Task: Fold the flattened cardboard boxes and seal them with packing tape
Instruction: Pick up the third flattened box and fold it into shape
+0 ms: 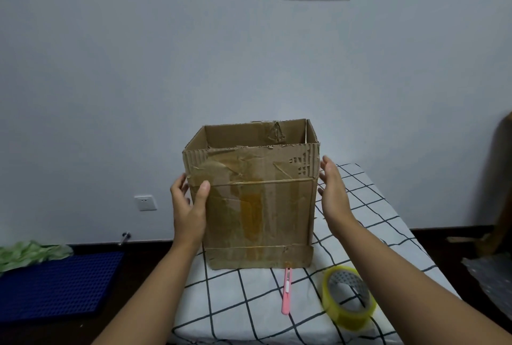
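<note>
Tape roll (pixel 348 298) nearest, box (pixel 257 206) upright (mouth up), left hand (pixel 189 206) gripping, right hand (pixel 333 192) flat.

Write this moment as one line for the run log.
box: upright, top open | left hand: holds box corner | right hand: open beside box | tape roll, pink cutter: untouched
</note>
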`<action>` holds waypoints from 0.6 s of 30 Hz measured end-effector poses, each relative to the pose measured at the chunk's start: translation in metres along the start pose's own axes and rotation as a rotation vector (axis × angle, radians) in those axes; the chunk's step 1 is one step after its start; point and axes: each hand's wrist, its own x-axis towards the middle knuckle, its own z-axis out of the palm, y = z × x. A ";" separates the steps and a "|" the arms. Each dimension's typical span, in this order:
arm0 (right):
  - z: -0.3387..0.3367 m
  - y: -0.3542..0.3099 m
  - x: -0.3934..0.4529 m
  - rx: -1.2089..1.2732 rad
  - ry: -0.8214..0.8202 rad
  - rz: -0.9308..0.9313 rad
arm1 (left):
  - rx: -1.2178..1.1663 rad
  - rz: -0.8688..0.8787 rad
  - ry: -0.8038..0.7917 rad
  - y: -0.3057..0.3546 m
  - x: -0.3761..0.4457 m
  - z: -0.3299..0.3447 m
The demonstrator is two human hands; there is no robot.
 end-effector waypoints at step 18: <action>0.008 -0.040 -0.001 -0.126 -0.169 -0.162 | 0.095 -0.027 -0.065 0.052 0.022 0.002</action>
